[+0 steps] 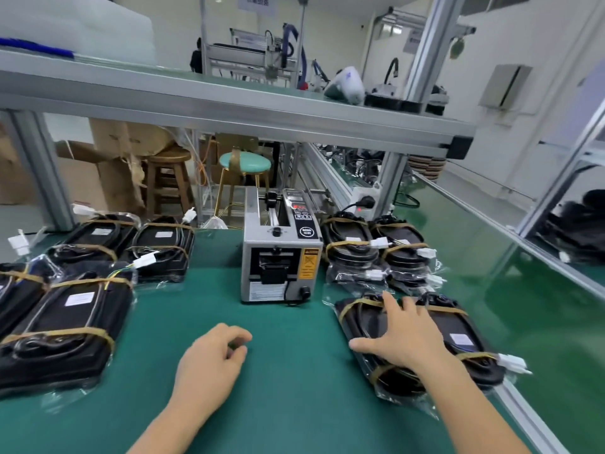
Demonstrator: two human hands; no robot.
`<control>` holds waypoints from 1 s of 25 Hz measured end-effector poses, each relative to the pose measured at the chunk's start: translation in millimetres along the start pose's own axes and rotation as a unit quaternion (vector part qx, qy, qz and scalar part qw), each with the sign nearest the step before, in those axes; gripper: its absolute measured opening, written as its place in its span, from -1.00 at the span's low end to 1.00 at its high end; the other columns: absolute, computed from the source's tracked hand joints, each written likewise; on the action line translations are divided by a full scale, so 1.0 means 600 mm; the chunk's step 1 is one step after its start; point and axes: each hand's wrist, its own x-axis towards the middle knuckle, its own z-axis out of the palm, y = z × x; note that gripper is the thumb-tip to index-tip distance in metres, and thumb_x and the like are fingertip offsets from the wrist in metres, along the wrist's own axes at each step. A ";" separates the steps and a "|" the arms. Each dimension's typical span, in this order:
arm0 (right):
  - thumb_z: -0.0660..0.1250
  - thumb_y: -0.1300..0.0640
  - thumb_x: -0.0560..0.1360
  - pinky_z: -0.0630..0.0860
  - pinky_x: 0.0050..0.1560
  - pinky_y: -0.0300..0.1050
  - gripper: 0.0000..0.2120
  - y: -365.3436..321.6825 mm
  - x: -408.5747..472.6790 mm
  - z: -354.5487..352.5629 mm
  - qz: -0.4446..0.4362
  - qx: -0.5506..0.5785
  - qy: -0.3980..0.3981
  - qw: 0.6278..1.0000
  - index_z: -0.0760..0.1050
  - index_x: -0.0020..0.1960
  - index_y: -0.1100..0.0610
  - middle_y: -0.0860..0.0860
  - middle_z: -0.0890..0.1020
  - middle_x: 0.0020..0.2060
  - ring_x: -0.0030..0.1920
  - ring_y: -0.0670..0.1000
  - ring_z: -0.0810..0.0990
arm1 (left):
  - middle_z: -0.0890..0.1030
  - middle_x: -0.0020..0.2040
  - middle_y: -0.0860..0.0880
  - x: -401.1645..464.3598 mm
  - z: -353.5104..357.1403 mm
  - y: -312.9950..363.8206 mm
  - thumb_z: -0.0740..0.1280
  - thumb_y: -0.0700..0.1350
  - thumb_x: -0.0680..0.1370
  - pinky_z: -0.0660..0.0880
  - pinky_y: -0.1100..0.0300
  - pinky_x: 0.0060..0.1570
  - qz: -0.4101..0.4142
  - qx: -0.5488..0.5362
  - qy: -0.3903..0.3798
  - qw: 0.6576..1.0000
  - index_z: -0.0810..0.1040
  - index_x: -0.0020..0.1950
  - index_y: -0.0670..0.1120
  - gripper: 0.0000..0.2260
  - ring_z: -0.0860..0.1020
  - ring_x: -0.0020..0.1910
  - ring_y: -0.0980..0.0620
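Green matting (288, 371) covers the bench, and an aluminium shelf (229, 103) runs across above it. Standing at the middle of the mat is a grey tape dispenser (281, 253), its mouth facing the person.

At about four o'clock from the dispenser lies a bagged black unit (458, 322), flat on the mat near the bench's right edge. It is wrapped in clear plastic and strapped with two tan bands. A white connector (512, 362) sticks out at its near right end. The right hand (406, 335) rests on top of this unit, fingers straight and spread, thumb out to the side, palm down on the plastic. It grips nothing.

The left hand (212, 358) is at six o'clock from the dispenser, low over the bare mat. Its fingers are loosely curled and it holds nothing. I cannot tell whether it touches the mat.

More bagged units sit around the dispenser. A double stack (376, 250) stands at three o'clock, just beside the machine. Two more (160, 247) lie at nine o'clock, and a larger pile (65, 322) fills eight o'clock, at the left edge.

Past the bench, at eleven o'clock, stand a wooden stool (168, 178) and a teal-topped stool (245, 163).
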 end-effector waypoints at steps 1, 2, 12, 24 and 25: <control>0.31 -0.54 0.21 0.13 0.46 0.14 0.18 -0.001 0.005 0.004 0.019 -0.004 -0.024 1.000 -0.19 0.57 -0.05 0.13 0.00 0.56 0.53 0.21 0.06 | 0.57 -0.20 0.19 -0.001 0.008 0.000 0.39 -0.23 0.48 0.43 0.20 -0.07 -0.003 -0.006 -0.007 1.000 0.56 -0.11 0.14 -0.77 0.49 -0.22 0.24; 0.31 -0.56 0.17 0.13 0.45 0.18 0.23 -0.002 0.008 0.009 0.033 -0.004 -0.039 0.999 -0.23 0.57 -0.06 0.13 -0.02 0.56 0.52 0.23 0.06 | 0.58 -0.19 0.20 -0.001 0.013 0.002 0.39 -0.23 0.48 0.43 0.20 -0.07 -0.005 -0.007 -0.013 1.000 0.55 -0.11 0.15 -0.76 0.50 -0.20 0.23; 0.48 -0.29 0.18 0.28 0.33 0.17 0.22 -0.029 0.005 0.013 0.049 0.023 -0.035 0.998 -0.26 0.54 -0.09 0.15 0.03 0.53 0.44 0.27 0.21 | 0.60 -0.12 0.17 0.000 0.010 0.009 0.40 -0.22 0.48 0.40 0.30 -0.08 -0.008 -0.032 -0.051 0.998 0.54 -0.13 0.14 -0.77 0.52 -0.13 0.20; 0.57 -0.06 0.11 0.11 0.42 -0.06 0.20 -0.132 -0.118 -0.049 -0.576 -0.037 0.086 0.812 -0.10 0.54 -0.13 -0.08 0.06 0.49 0.42 0.03 0.16 | 0.62 0.11 -0.30 0.022 -0.076 0.035 0.64 -0.06 0.15 0.57 -0.07 0.00 -0.206 -0.565 -0.304 0.739 0.62 0.17 -0.15 -0.39 0.62 0.05 -0.24; 0.58 -0.10 0.12 0.04 0.49 -0.01 0.20 -0.139 -0.113 -0.051 -0.569 -0.036 0.101 0.815 -0.09 0.54 -0.11 -0.07 0.09 0.49 0.45 0.02 0.14 | 0.62 0.06 -0.33 0.024 -0.080 0.029 0.61 -0.12 0.20 0.59 -0.08 -0.06 -0.218 -0.591 -0.279 0.725 0.62 0.14 -0.20 -0.46 0.64 -0.02 -0.25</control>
